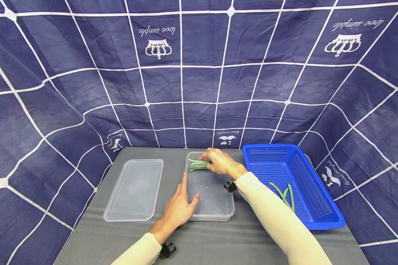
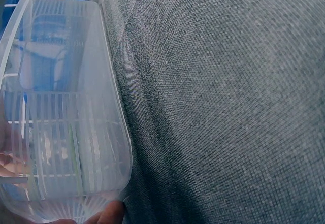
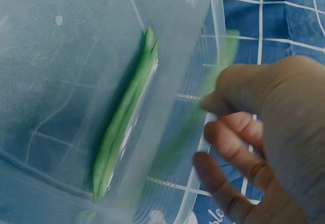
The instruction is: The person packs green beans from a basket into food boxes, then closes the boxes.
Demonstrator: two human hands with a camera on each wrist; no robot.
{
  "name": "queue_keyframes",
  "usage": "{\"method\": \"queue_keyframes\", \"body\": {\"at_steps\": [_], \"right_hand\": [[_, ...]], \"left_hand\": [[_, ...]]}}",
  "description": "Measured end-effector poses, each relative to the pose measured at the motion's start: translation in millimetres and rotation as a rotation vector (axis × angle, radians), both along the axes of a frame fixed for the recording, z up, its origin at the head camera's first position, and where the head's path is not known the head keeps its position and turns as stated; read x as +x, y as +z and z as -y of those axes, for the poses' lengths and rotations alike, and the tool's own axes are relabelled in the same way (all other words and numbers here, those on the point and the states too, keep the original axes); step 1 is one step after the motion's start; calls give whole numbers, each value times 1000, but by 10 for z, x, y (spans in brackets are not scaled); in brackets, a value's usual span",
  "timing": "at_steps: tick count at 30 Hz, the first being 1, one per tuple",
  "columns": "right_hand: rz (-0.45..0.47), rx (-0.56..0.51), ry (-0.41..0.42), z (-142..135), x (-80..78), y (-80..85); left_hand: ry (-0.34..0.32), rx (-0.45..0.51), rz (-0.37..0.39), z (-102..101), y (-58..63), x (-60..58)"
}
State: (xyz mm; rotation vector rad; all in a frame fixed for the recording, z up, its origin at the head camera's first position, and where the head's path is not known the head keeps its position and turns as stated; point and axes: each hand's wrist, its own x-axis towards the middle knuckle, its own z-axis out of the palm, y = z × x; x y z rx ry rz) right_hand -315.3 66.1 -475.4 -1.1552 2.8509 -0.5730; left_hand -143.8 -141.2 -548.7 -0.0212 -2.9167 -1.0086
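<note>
A clear plastic container (image 1: 210,197) lies lengthwise on the table. My right hand (image 1: 221,162) is over its far end and pinches a green bean (image 1: 196,161) between thumb and fingers; this bean looks blurred in the right wrist view. Below it, two green beans (image 3: 122,122) lie side by side on the container floor along the far wall. My left hand (image 1: 180,207) rests against the container's left side, fingers extended and thumb spread over the near-left rim. In the left wrist view, only its fingertips (image 2: 112,214) show, at the container's edge.
To the right stands a blue plastic basket (image 1: 321,200) with several green beans (image 1: 291,197) in it, partly behind my right sleeve. A clear flat lid (image 1: 134,191) lies on the grey tabletop (image 1: 96,235) at left. Blue checked cloth (image 1: 199,84) hangs behind and at both sides.
</note>
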Motion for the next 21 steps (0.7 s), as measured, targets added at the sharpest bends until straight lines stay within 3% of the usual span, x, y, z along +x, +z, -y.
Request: {"method": "queue_keyframes", "body": {"at_steps": [10, 21], "right_hand": [[17, 14, -15, -97, 16, 17], [-32, 9, -24, -336, 78, 99]], "left_hand": [[-1, -2, -9, -6, 7, -5], [-4, -7, -25, -2, -12, 2]]}}
